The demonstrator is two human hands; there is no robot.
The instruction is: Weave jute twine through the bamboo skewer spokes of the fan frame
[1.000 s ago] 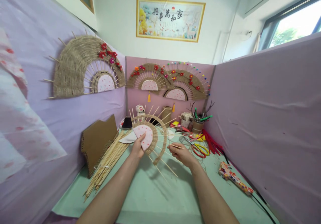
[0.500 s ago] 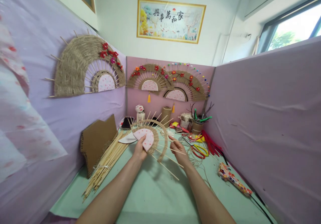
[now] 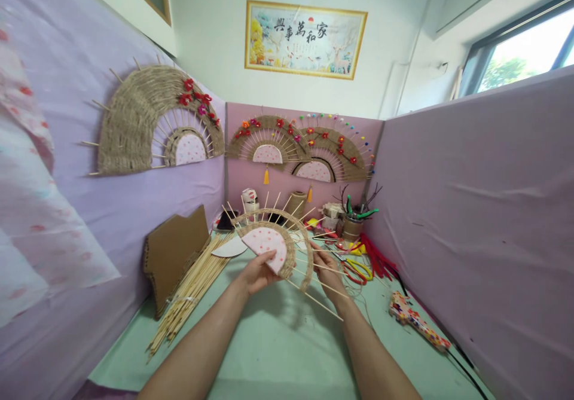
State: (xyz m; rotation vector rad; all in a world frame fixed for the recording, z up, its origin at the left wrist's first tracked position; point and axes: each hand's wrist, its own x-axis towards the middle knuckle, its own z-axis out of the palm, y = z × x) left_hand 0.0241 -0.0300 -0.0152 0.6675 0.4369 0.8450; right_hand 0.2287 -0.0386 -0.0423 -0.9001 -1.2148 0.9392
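A half-round fan frame (image 3: 268, 246) is held tilted above the green table, its centre covered in pink-dotted white cloth. Thin sticks radiate from it, with twine woven round the centre and in an outer band. My left hand (image 3: 261, 273) grips the cloth-covered centre at its lower edge, thumb on top and fingers beneath. Behind the sticks at the fan's right side is my right hand (image 3: 328, 271), its fingers bent near the outer twine band; the fingertips are partly hidden. Loose twine (image 3: 365, 304) trails over the table to the right of this hand.
Bundled sticks (image 3: 191, 292) and brown cardboard (image 3: 174, 256) lie left. Yellow-and-red scissors (image 3: 359, 270), red fuzzy stems (image 3: 379, 259) and a patterned glue gun (image 3: 417, 319) are right. Behind stand a twine spool (image 3: 297, 204) and a pot (image 3: 352, 228). Finished fans (image 3: 130, 119) hang on the partitions.
The fan frame and both hands have shifted to the right. The fan has turned slightly, and more of my left hand now lies under its lower edge.
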